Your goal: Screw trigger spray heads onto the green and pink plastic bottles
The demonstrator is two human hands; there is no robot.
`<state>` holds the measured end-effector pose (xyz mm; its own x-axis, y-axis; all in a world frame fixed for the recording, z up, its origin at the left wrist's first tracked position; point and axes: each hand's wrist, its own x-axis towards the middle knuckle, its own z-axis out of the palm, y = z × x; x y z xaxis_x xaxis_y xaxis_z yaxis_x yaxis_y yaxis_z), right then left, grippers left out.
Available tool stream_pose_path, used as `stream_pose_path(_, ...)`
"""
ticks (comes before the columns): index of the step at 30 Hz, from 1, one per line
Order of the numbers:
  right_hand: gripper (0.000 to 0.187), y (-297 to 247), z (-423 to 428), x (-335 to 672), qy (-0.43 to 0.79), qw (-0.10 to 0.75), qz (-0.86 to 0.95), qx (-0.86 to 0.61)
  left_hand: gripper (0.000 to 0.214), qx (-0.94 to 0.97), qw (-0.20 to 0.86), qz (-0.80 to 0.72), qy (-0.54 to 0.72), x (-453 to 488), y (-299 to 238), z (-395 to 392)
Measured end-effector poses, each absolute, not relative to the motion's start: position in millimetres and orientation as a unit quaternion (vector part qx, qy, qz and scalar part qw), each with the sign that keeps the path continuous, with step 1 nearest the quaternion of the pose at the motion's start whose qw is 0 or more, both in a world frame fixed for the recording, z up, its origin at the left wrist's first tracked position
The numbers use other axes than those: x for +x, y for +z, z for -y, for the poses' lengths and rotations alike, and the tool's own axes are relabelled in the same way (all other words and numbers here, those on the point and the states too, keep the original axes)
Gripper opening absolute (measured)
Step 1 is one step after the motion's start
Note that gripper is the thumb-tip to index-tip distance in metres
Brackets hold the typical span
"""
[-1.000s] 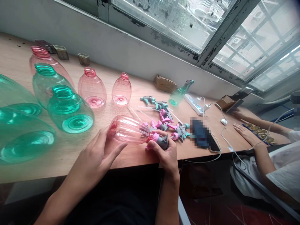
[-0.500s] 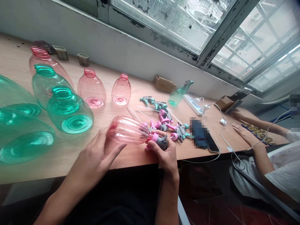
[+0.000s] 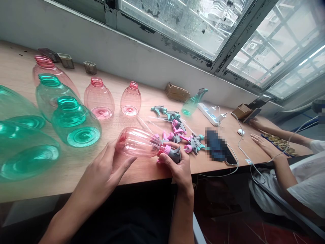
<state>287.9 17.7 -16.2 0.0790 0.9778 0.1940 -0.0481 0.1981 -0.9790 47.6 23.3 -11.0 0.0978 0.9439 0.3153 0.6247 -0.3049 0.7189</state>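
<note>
A clear pink spray bottle [image 3: 138, 142] lies on its side between my hands, its base to the left and its neck to the right. My left hand [image 3: 108, 166] cups the base, thumb stretched along the near side and fingers partly hidden behind it. My right hand [image 3: 179, 164] is closed around the pink-and-grey trigger sprayer [image 3: 174, 154], which sits at the bottle's mouth with its tube inside. Just beyond lie several loose trigger sprayers [image 3: 195, 144], pink, teal and grey, some with clear tubes.
Open pink bottles [image 3: 99, 100] and green bottles [image 3: 76, 123] stand at the left. Toward the wall are a cardboard box [image 3: 177, 92], a green spray bottle [image 3: 194, 103] and a power strip [image 3: 209, 113]. A phone [image 3: 230, 157] with cables lies right, near a co-worker's hands [image 3: 264, 144].
The view has tilted slightly, so the scene sits a little lower. My hands and the pink bottle hold nearly the same position.
</note>
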Motion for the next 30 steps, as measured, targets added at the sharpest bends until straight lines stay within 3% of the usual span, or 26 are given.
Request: stream_pose_path(30,0.034,-16.7,-17.1,287.7,0.446,0.581,0.511,-0.451,0.077,0.72,0.196,-0.544,0.383,46.2,-11.3,-22.3)
